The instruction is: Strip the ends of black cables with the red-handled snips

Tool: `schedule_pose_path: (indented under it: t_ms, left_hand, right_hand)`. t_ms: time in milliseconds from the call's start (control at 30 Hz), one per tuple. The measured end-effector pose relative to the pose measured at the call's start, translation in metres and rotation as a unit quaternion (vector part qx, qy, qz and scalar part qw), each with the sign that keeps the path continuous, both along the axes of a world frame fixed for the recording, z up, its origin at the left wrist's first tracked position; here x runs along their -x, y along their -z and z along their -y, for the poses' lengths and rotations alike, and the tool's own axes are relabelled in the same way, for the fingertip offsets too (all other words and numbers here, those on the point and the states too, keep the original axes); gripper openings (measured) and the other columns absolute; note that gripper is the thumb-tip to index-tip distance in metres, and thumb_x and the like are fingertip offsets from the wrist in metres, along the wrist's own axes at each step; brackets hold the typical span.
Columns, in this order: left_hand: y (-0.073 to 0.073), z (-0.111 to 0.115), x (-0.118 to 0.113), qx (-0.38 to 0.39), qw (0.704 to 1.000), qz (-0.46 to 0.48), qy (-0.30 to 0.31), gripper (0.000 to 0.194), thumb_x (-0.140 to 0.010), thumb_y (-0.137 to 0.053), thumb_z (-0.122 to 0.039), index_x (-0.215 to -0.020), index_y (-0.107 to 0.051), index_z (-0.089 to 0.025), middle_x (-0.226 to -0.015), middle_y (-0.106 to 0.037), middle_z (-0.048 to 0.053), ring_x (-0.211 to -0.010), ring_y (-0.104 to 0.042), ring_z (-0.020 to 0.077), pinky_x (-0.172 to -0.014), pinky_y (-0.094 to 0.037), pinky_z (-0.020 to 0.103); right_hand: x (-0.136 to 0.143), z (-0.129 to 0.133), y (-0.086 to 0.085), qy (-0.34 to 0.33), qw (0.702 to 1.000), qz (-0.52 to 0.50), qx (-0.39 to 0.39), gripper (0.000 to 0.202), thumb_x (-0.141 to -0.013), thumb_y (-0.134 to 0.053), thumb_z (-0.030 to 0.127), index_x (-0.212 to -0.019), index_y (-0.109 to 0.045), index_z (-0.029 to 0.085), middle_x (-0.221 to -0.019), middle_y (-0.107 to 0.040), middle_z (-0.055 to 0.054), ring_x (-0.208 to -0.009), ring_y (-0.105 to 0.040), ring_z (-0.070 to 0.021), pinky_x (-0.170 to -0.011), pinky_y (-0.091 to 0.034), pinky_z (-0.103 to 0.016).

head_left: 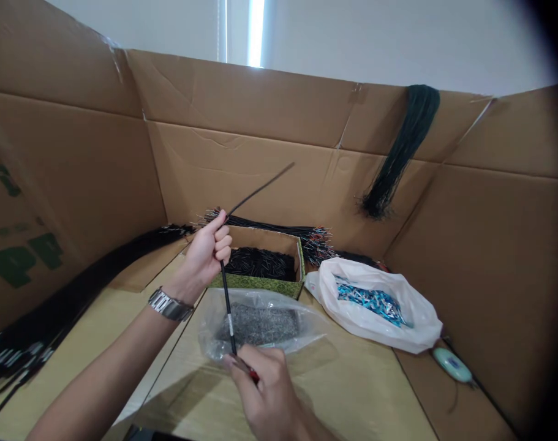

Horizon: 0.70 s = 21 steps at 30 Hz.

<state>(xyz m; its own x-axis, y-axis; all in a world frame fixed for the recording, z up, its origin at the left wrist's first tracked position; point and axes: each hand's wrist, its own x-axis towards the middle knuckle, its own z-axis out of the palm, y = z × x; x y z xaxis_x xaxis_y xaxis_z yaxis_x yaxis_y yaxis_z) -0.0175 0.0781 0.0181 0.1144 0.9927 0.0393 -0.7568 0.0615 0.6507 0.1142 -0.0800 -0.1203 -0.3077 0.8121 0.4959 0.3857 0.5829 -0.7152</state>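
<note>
We're on one thin black cable [226, 295], left hand [207, 248] clenched round it, right hand [272, 392] pinching its near end, black cable bundle [272, 227] untouched behind.

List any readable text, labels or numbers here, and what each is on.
"PP", roughly: large green print on the brown cardboard left wall; orientation unclear.
Smaller green mark above it: unreadable.
Pale green oval object: marking too small to read.
No legible numbers.
</note>
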Motion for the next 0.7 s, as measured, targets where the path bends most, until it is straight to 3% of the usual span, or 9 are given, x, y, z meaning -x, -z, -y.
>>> schedule_pose_path:
  t_ms: [67, 133, 200, 300, 333, 433, 533, 600, 700]
  left_hand:
    - [-0.006, -0.012, 0.013, -0.018, 0.999, 0.022, -0.045, 0.038, -0.108, -0.042, -0.017, -0.069, -0.042, -0.02, -0.044, -0.023, -0.013, -0.026, -0.021, 0.0027, -0.028, -0.01, 0.017]
    - [-0.014, -0.02, 0.031, -0.048, 0.993, 0.05, -0.096, 0.04, -0.11, -0.032, -0.018, -0.073, -0.046, -0.02, -0.044, -0.019, -0.013, -0.027, -0.02, 0.0034, -0.028, -0.012, 0.016]
    - [-0.018, -0.02, 0.046, -0.066, 0.991, 0.059, -0.105, 0.039, -0.11, -0.031, -0.017, -0.077, -0.05, -0.02, -0.045, -0.019, -0.012, -0.027, -0.022, 0.0042, -0.028, -0.013, 0.017]
    - [-0.013, -0.007, 0.052, -0.073, 0.993, 0.052, -0.078, 0.036, -0.109, -0.033, -0.016, -0.082, -0.056, -0.019, -0.046, -0.019, -0.011, -0.029, -0.022, 0.0054, -0.028, -0.014, 0.018]
    - [-0.01, -0.001, 0.05, -0.071, 0.994, 0.047, -0.064, 0.036, -0.11, -0.032, -0.017, -0.085, -0.058, -0.018, -0.047, -0.019, -0.011, -0.03, -0.022, 0.0058, -0.027, -0.014, 0.019]
    - [0.004, 0.018, 0.039, -0.062, 0.998, 0.028, -0.018, 0.037, -0.111, -0.027, -0.021, -0.1, -0.062, -0.014, -0.05, -0.016, -0.012, -0.031, -0.019, 0.0069, -0.027, -0.012, 0.02]
    - [0.019, 0.034, 0.029, -0.056, 0.998, 0.004, 0.015, 0.035, -0.11, -0.03, -0.023, -0.114, -0.063, -0.015, -0.052, -0.014, -0.012, -0.033, -0.017, 0.0076, -0.029, -0.012, 0.019]
    - [0.031, 0.044, 0.025, -0.045, 0.998, -0.019, 0.028, 0.027, -0.108, -0.04, -0.026, -0.118, -0.063, -0.018, -0.053, -0.016, -0.012, -0.035, -0.018, 0.0072, -0.031, -0.014, 0.016]
    - [0.053, 0.062, 0.013, -0.005, 0.996, -0.071, 0.06, 0.022, -0.095, -0.068, -0.037, -0.11, -0.065, -0.021, -0.055, -0.021, -0.012, -0.039, -0.017, 0.0055, -0.034, -0.015, 0.013]
  right_hand:
    - [-0.004, 0.016, 0.002, -0.009, 1.0, 0.002, 0.006, 0.023, -0.101, -0.055, 0.037, -0.093, -0.066, 0.019, -0.087, -0.067, -0.003, -0.065, -0.058, -0.0126, -0.059, -0.05, -0.027]
    - [-0.015, 0.027, 0.0, -0.014, 1.0, 0.006, 0.008, 0.021, -0.098, -0.06, 0.04, -0.107, -0.067, 0.023, -0.109, -0.069, -0.007, -0.079, -0.064, -0.0153, -0.065, -0.056, -0.03]
    - [-0.03, 0.024, -0.012, -0.007, 1.0, 0.002, 0.009, 0.021, -0.099, -0.059, 0.039, -0.101, -0.067, 0.021, -0.098, -0.069, -0.004, -0.073, -0.062, -0.014, -0.062, -0.054, -0.028]
    - [-0.053, -0.014, -0.042, 0.044, 0.998, -0.018, 0.049, 0.038, -0.1, -0.055, 0.038, -0.068, -0.061, 0.019, -0.058, -0.051, 0.004, -0.052, -0.044, -0.0113, -0.052, -0.037, -0.026]
    - [-0.059, -0.036, -0.052, 0.059, 0.997, -0.027, 0.05, 0.038, -0.098, -0.058, 0.037, -0.065, -0.061, 0.02, -0.057, -0.048, 0.004, -0.054, -0.042, -0.0121, -0.053, -0.033, -0.027]
    - [-0.073, -0.107, -0.075, 0.098, 0.991, -0.074, 0.048, 0.012, -0.084, -0.075, 0.031, -0.09, -0.071, 0.021, -0.06, -0.051, 0.006, -0.059, -0.043, -0.0138, -0.06, -0.033, -0.028]
    - [-0.075, -0.16, -0.08, 0.102, 0.982, -0.14, 0.069, 0.027, -0.08, -0.079, 0.034, -0.099, -0.068, 0.018, -0.059, -0.047, 0.009, -0.052, -0.04, -0.0108, -0.056, -0.035, -0.026]
    - [-0.071, -0.174, -0.08, 0.079, 0.973, -0.199, 0.089, 0.031, -0.089, -0.069, 0.047, -0.096, -0.066, 0.016, -0.057, -0.042, 0.01, -0.046, -0.034, -0.0084, -0.049, -0.032, -0.024]
    - [-0.058, -0.165, -0.085, 0.021, 0.944, -0.307, 0.117, 0.053, -0.094, -0.05, 0.065, -0.104, -0.065, 0.015, -0.055, -0.025, 0.012, -0.042, -0.018, -0.0079, -0.042, -0.02, -0.023]
